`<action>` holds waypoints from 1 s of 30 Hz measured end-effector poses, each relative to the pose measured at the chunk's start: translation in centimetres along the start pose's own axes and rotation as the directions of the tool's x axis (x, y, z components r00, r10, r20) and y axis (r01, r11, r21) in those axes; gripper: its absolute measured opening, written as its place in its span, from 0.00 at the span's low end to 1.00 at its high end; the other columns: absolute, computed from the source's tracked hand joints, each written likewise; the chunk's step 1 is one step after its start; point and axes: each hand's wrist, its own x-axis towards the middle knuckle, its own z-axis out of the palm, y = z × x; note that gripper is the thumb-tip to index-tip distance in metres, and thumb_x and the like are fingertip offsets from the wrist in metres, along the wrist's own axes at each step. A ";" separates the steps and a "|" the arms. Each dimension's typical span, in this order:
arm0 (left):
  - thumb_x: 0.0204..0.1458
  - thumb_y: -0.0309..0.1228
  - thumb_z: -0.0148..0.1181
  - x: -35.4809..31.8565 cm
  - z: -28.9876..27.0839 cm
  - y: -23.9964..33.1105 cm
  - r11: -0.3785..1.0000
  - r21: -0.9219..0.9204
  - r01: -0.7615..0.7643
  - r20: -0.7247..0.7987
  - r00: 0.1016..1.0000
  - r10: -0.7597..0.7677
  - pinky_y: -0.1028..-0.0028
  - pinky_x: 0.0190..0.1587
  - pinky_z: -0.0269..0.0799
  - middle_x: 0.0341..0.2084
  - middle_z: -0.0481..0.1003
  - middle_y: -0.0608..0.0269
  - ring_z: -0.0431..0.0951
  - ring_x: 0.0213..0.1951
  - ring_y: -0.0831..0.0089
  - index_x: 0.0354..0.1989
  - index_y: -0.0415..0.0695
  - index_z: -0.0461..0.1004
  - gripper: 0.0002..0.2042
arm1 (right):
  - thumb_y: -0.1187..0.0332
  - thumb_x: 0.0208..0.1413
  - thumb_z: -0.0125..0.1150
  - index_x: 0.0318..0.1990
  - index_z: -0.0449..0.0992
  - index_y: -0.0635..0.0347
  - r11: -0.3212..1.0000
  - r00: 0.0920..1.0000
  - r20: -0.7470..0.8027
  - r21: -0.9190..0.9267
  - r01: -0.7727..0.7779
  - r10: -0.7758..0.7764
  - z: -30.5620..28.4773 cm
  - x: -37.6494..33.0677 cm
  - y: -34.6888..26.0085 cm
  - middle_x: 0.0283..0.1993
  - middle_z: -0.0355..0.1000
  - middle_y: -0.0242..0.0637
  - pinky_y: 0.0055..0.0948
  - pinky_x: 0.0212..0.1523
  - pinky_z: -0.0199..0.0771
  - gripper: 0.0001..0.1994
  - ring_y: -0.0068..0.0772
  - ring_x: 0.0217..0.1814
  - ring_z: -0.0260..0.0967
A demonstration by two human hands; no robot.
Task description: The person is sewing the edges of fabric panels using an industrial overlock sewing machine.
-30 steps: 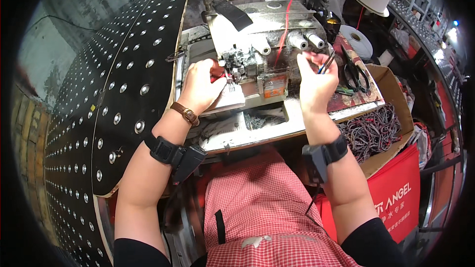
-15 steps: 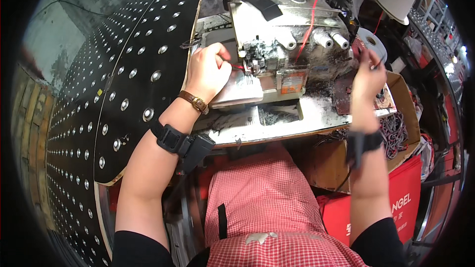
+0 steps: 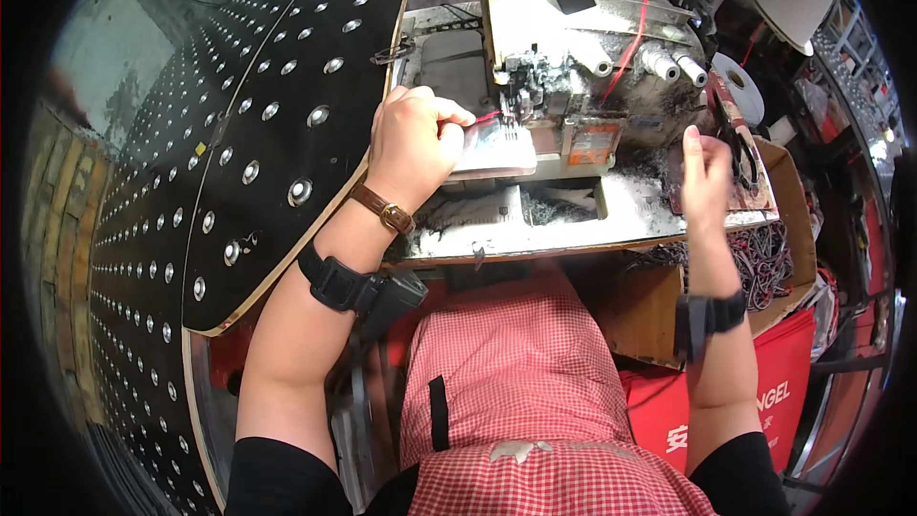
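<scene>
My left hand (image 3: 415,140) is closed in a pinch on a short red thread (image 3: 488,117), just left of the needle area of a lint-covered sewing machine (image 3: 583,67). The thread runs from my fingertips toward the presser foot (image 3: 514,113). Over at the machine's right end, my right hand (image 3: 705,177) is raised with its fingers loosely apart and nothing visible in them. Dark-handled scissors (image 3: 743,158) lie on a reddish plate just beyond it. Another red thread (image 3: 638,24) comes down from above into the machine's top.
A black table with metal studs (image 3: 277,115) fills the left side. At the right stand a white cone (image 3: 740,86) and a cardboard box (image 3: 788,191) of tangled cords (image 3: 764,263). A red bag (image 3: 659,411) hangs below. A red checked apron (image 3: 516,363) covers my lap.
My right hand has moved down and away from the dark scissors, which now lie on the plate. My left hand still pinches the red thread. The whole view has shifted slightly.
</scene>
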 end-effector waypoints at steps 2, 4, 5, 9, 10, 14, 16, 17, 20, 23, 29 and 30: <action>0.37 0.22 0.51 -0.2 0.0 0.0 0.999 0.031 -0.031 -0.001 1.000 0.031 0.73 0.28 0.68 0.17 0.72 0.61 0.71 0.23 0.69 0.25 0.44 0.80 0.10 | 0.58 0.59 0.51 0.39 0.64 0.62 0.903 0.943 0.224 0.405 0.141 -0.247 2.3 -4.3 -1.9 0.28 0.64 0.32 0.25 0.35 0.65 0.14 0.23 0.31 0.60; 0.38 0.22 0.51 -0.5 -0.6 -0.4 0.991 -0.049 0.121 0.069 0.991 -0.118 0.74 0.28 0.69 0.20 0.75 0.58 0.74 0.24 0.68 0.26 0.42 0.80 0.10 | 0.67 0.54 0.57 0.38 0.65 0.63 0.958 0.814 0.527 0.258 0.124 -0.247 2.4 -7.9 -9.0 0.28 0.65 0.35 0.26 0.31 0.66 0.10 0.25 0.28 0.63; 0.38 0.22 0.51 -0.1 -0.6 0.3 0.992 -0.062 0.114 0.074 0.991 -0.109 0.74 0.28 0.69 0.20 0.75 0.58 0.74 0.24 0.68 0.26 0.42 0.80 0.10 | 0.70 0.49 0.61 0.35 0.67 0.63 0.885 0.806 0.389 0.326 0.333 -0.446 3.9 -8.6 -8.4 0.26 0.66 0.38 0.28 0.30 0.68 0.10 0.31 0.27 0.67; 0.39 0.22 0.51 -0.3 -1.0 1.3 0.962 -0.130 0.239 0.229 0.952 -0.205 0.75 0.30 0.71 0.22 0.76 0.57 0.76 0.25 0.69 0.27 0.40 0.79 0.10 | 0.69 0.45 0.65 0.30 0.69 0.63 0.896 0.843 0.306 0.184 0.404 -0.443 6.3 -9.4 -11.1 0.29 0.67 0.43 0.35 0.31 0.69 0.10 0.43 0.29 0.68; 0.39 0.22 0.51 -0.4 -1.0 1.3 0.971 -0.116 0.209 0.218 0.959 -0.181 0.75 0.31 0.71 0.22 0.76 0.57 0.77 0.26 0.70 0.27 0.39 0.79 0.10 | 0.69 0.45 0.65 0.30 0.69 0.63 0.897 0.843 0.310 0.182 0.402 -0.440 6.7 -9.4 -11.2 0.29 0.67 0.43 0.35 0.31 0.69 0.10 0.43 0.29 0.68; 0.40 0.22 0.51 -0.6 -1.0 1.1 0.958 -0.173 0.231 0.229 0.955 -0.189 0.75 0.31 0.71 0.23 0.76 0.56 0.77 0.26 0.70 0.28 0.38 0.79 0.10 | 0.66 0.46 0.64 0.30 0.69 0.62 0.892 0.875 0.198 -0.007 0.452 -0.442 7.7 -9.5 -11.6 0.31 0.66 0.43 0.38 0.32 0.68 0.11 0.46 0.30 0.68; 0.40 0.22 0.51 -0.7 -1.1 1.1 0.960 -0.174 0.218 0.230 0.957 -0.176 0.75 0.31 0.71 0.23 0.75 0.56 0.76 0.26 0.69 0.28 0.37 0.79 0.10 | 0.64 0.46 0.63 0.30 0.70 0.62 0.903 0.893 0.169 -0.029 0.429 -0.418 7.9 -9.6 -11.7 0.31 0.66 0.43 0.38 0.33 0.68 0.11 0.46 0.31 0.68; 0.40 0.22 0.51 -0.7 -1.1 1.1 0.959 -0.177 0.220 0.231 0.957 -0.177 0.75 0.31 0.71 0.23 0.75 0.56 0.76 0.26 0.69 0.28 0.37 0.79 0.10 | 0.64 0.46 0.63 0.30 0.70 0.62 0.903 0.892 0.171 -0.032 0.429 -0.418 8.0 -9.6 -11.6 0.31 0.66 0.43 0.38 0.33 0.68 0.11 0.46 0.31 0.68; 0.40 0.22 0.51 -0.8 -1.2 1.1 0.960 -0.190 0.208 0.218 0.962 -0.165 0.76 0.31 0.70 0.23 0.75 0.56 0.76 0.26 0.70 0.29 0.37 0.79 0.10 | 0.64 0.47 0.63 0.30 0.70 0.62 0.900 0.888 0.167 -0.010 0.436 -0.429 8.2 -9.6 -11.6 0.31 0.66 0.43 0.38 0.33 0.68 0.11 0.45 0.31 0.68; 0.41 0.22 0.51 -0.8 -1.2 1.1 0.962 -0.200 0.183 0.215 0.967 -0.139 0.76 0.31 0.70 0.23 0.75 0.56 0.76 0.26 0.72 0.29 0.37 0.79 0.09 | 0.63 0.47 0.63 0.30 0.71 0.62 0.910 0.900 0.174 -0.040 0.412 -0.399 8.3 -9.5 -11.8 0.30 0.66 0.43 0.38 0.34 0.68 0.11 0.45 0.31 0.68; 0.41 0.22 0.52 -0.7 -1.0 0.7 0.933 -0.286 0.217 0.261 0.955 -0.142 0.77 0.31 0.70 0.23 0.75 0.57 0.75 0.26 0.73 0.29 0.36 0.79 0.09 | 0.62 0.45 0.64 0.28 0.72 0.61 0.921 0.906 0.175 0.007 0.390 -0.386 8.7 -9.1 -11.9 0.29 0.66 0.43 0.38 0.34 0.68 0.12 0.44 0.31 0.69; 0.41 0.23 0.52 -0.5 -1.0 0.7 0.923 -0.296 0.246 0.320 0.936 -0.146 0.77 0.31 0.70 0.23 0.75 0.57 0.75 0.26 0.73 0.29 0.37 0.79 0.09 | 0.62 0.44 0.65 0.28 0.72 0.61 0.928 0.909 0.191 0.019 0.373 -0.369 8.7 -9.1 -11.8 0.29 0.67 0.43 0.37 0.34 0.68 0.12 0.44 0.31 0.69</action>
